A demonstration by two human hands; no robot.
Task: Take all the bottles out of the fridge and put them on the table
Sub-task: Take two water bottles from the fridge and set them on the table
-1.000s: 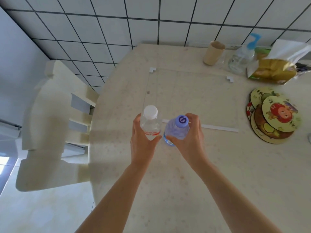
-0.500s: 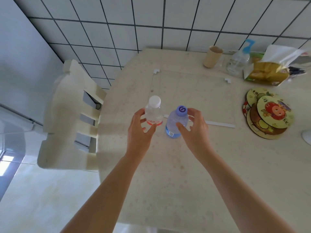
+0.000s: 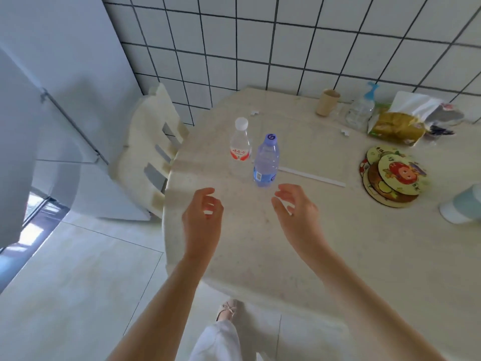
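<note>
Two bottles stand upright on the beige table (image 3: 260,243). The clear bottle (image 3: 240,142) has a white cap and a red label. To its right and a little nearer stands the blue bottle (image 3: 266,162) with a purple cap. My left hand (image 3: 203,217) hovers above the table near its left edge, well short of the clear bottle, fingers loosely curled and holding nothing. My right hand (image 3: 296,212) hangs just in front of the blue bottle, apart from it, fingers relaxed and empty. The fridge (image 3: 52,100) fills the left side of the view.
A cream chair (image 3: 153,152) stands between fridge and table. At the back of the table are a tan cup (image 3: 326,102), a spray bottle (image 3: 360,110) and a snack bag (image 3: 398,123). Round coasters (image 3: 393,175) and a pale blue cup (image 3: 463,204) lie to the right.
Both hands let go of the bottles, which now stand free on the table, and drew back toward me. The view has swung left, bringing the fridge and floor into sight.
</note>
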